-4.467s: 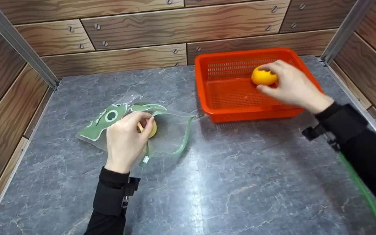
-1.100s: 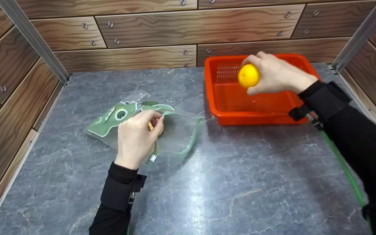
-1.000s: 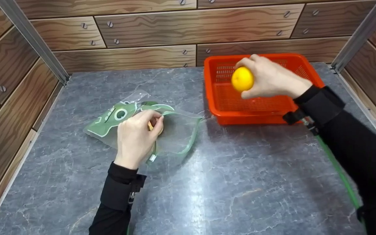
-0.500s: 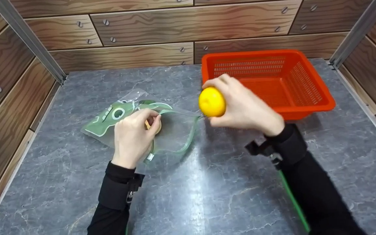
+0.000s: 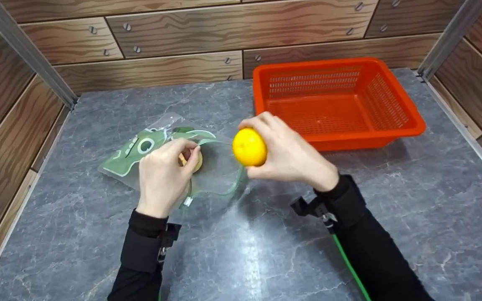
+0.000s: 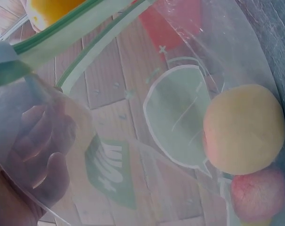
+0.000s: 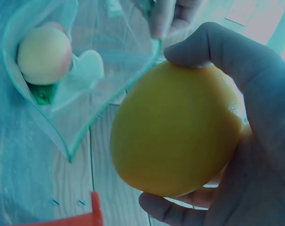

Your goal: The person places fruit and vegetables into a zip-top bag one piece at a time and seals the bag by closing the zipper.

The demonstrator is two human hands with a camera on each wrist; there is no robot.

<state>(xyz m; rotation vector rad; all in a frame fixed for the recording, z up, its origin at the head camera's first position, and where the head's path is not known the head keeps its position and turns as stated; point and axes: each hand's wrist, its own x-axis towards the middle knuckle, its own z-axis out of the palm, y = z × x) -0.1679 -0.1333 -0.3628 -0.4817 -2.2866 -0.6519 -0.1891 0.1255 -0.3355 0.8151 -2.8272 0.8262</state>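
Observation:
My left hand (image 5: 163, 177) pinches the green-edged mouth of a clear zip bag (image 5: 130, 154) printed with a green cartoon animal, holding it raised and apart. Its white slider (image 5: 188, 201) hangs below the fingers. Inside the bag lie a pale yellow, pink-blushed round fruit (image 6: 246, 129), a smaller pinkish-red ball-like thing (image 6: 259, 194) and something green (image 7: 43, 94), mostly hidden. With curled fingers and thumb, my right hand (image 5: 289, 154) grips an orange (image 5: 249, 147), which is in the air at the bag's mouth, right of the left hand.
An orange-red plastic basket (image 5: 362, 136) with slotted walls stands at the back right, behind the right hand. The grey marbled table (image 5: 207, 259) is bounded by wood-patterned walls (image 5: 174, 33). A green cord (image 5: 349, 263) runs along the right forearm.
The right hand took the orange from the basket, lifted it and carried it left and nearer to the bag's mouth. The left hand keeps its pinch on the bag.

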